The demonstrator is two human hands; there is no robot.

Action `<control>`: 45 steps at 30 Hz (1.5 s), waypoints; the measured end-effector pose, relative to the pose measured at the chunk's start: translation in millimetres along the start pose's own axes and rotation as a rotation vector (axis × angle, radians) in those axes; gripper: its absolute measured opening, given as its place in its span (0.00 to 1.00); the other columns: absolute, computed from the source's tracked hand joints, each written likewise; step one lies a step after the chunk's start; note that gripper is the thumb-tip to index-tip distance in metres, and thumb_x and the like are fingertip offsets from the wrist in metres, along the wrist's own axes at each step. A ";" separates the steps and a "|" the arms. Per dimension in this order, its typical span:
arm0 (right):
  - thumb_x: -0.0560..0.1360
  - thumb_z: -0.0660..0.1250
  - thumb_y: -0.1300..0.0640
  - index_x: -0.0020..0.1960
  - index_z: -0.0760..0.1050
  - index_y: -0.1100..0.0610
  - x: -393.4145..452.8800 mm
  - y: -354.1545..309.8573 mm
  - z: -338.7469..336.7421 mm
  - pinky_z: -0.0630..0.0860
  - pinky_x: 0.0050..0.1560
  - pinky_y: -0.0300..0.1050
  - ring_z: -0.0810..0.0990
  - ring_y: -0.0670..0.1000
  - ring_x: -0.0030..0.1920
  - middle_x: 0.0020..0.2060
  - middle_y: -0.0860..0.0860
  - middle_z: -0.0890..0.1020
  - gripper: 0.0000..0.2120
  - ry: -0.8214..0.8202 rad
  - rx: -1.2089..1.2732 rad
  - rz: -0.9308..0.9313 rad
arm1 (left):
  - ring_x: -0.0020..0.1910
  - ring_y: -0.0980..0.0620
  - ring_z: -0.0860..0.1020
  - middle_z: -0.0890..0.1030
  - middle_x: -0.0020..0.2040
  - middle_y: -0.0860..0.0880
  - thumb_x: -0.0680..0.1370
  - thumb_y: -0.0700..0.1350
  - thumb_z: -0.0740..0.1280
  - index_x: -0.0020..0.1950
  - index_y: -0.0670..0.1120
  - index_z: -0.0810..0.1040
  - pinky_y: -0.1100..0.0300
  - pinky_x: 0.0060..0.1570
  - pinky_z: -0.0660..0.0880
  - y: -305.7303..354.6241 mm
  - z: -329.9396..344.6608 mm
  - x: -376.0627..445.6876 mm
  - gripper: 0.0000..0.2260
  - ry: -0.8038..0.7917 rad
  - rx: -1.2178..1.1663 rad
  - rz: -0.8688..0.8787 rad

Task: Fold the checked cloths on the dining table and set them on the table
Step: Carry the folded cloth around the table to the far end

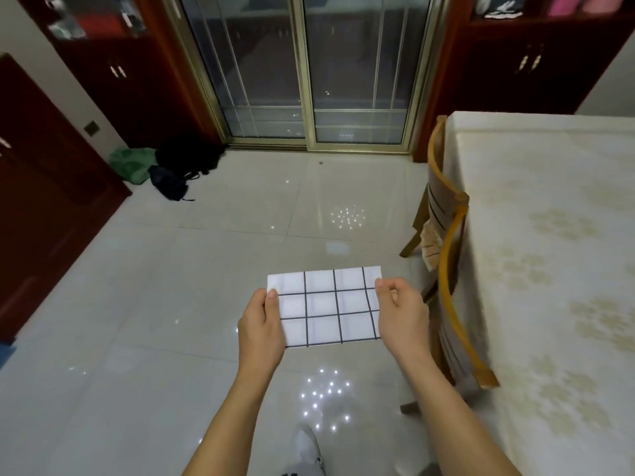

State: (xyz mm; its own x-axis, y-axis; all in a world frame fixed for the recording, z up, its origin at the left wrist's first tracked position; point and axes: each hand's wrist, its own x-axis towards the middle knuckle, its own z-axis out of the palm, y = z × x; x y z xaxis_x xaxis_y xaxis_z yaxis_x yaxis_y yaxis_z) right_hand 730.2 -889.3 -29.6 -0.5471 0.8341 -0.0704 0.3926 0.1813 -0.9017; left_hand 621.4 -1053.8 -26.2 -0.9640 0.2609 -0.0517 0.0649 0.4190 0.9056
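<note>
Above the tiled floor (pixel 171 304), left of the dining table (pixel 549 269): checked cloth (pixel 324 305), folded to a flat rectangle, held in the air.
Left hand (pixel 263 324): thumb on top, pinching the cloth's left edge.
Right hand (pixel 402 314): fingers curled, apparently gripping the right edge.
Chairs (pixel 446 255): pushed against the table's left edge.

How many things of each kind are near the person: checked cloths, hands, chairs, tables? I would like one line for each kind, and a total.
Checked cloth: 1
Hands: 2, left hand and right hand, both holding the cloth
Wooden chairs: 2
Table: 1
Total: 6
</note>
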 end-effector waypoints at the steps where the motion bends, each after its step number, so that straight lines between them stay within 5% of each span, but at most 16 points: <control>1: 0.82 0.61 0.52 0.45 0.76 0.57 3.9 -7.7 13.1 0.71 0.35 0.37 0.76 0.51 0.36 0.34 0.56 0.79 0.12 -0.005 -0.003 0.004 | 0.33 0.52 0.66 0.68 0.33 0.49 0.85 0.47 0.56 0.37 0.44 0.64 0.54 0.35 0.65 -2.8 -8.0 13.2 0.17 -0.004 -0.006 0.001; 7: 0.82 0.61 0.52 0.41 0.74 0.57 21.1 -43.1 73.6 0.68 0.32 0.34 0.71 0.47 0.32 0.28 0.50 0.72 0.13 0.039 -0.015 -0.002 | 0.33 0.52 0.64 0.67 0.33 0.48 0.85 0.48 0.56 0.39 0.40 0.64 0.55 0.35 0.64 -17.1 -44.0 77.5 0.17 -0.035 -0.003 0.015; 13: 0.82 0.60 0.52 0.43 0.75 0.56 34.8 -57.7 97.6 0.71 0.35 0.45 0.71 0.48 0.32 0.29 0.52 0.73 0.12 0.033 -0.019 0.008 | 0.32 0.54 0.60 0.63 0.32 0.50 0.85 0.48 0.56 0.37 0.45 0.61 0.56 0.33 0.60 -17.7 -55.0 109.8 0.17 -0.063 -0.009 0.007; 20: 0.82 0.61 0.52 0.44 0.75 0.55 71.9 -60.8 113.1 0.69 0.33 0.37 0.73 0.47 0.33 0.30 0.51 0.75 0.11 0.037 -0.014 0.008 | 0.31 0.55 0.60 0.63 0.32 0.51 0.85 0.47 0.55 0.37 0.46 0.61 0.60 0.31 0.59 -17.0 -40.8 147.8 0.17 -0.062 0.010 -0.003; 26: 0.82 0.61 0.53 0.40 0.73 0.56 136.1 -59.4 120.5 0.67 0.28 0.31 0.69 0.47 0.30 0.27 0.50 0.70 0.13 0.037 -0.003 0.023 | 0.32 0.54 0.59 0.62 0.33 0.51 0.85 0.47 0.55 0.37 0.46 0.60 0.56 0.34 0.60 -0.9 -6.9 198.1 0.17 -0.057 0.026 -0.001; 31: 0.82 0.61 0.52 0.42 0.75 0.57 214.7 -64.5 112.1 0.69 0.32 0.43 0.69 0.48 0.30 0.28 0.52 0.71 0.14 0.025 0.023 0.032 | 0.32 0.54 0.60 0.62 0.32 0.52 0.85 0.46 0.56 0.36 0.47 0.60 0.56 0.34 0.60 29.9 42.2 252.9 0.17 -0.051 0.029 0.002; 37: 0.82 0.61 0.52 0.44 0.76 0.57 317.2 -71.8 90.5 0.70 0.32 0.40 0.73 0.48 0.32 0.32 0.55 0.78 0.12 0.031 0.043 0.018 | 0.33 0.52 0.63 0.66 0.33 0.50 0.85 0.47 0.56 0.36 0.45 0.63 0.54 0.34 0.62 71.9 109.8 315.7 0.17 -0.032 0.048 -0.003; 45: 0.82 0.61 0.51 0.43 0.75 0.57 416.8 -70.8 84.8 0.70 0.34 0.43 0.71 0.47 0.32 0.30 0.52 0.74 0.13 0.029 0.054 0.035 | 0.32 0.53 0.65 0.69 0.33 0.50 0.84 0.46 0.56 0.36 0.45 0.65 0.56 0.34 0.64 104.7 172.7 389.5 0.16 -0.039 0.043 0.007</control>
State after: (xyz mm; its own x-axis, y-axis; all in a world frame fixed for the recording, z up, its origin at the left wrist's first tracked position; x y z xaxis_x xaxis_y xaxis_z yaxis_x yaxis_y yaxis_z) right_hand 411.7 -598.7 -31.3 -0.5114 0.8546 -0.0905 0.3703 0.1241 -0.9206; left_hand 297.3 -758.1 -24.1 -0.9526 0.2978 -0.0625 0.0838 0.4540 0.8871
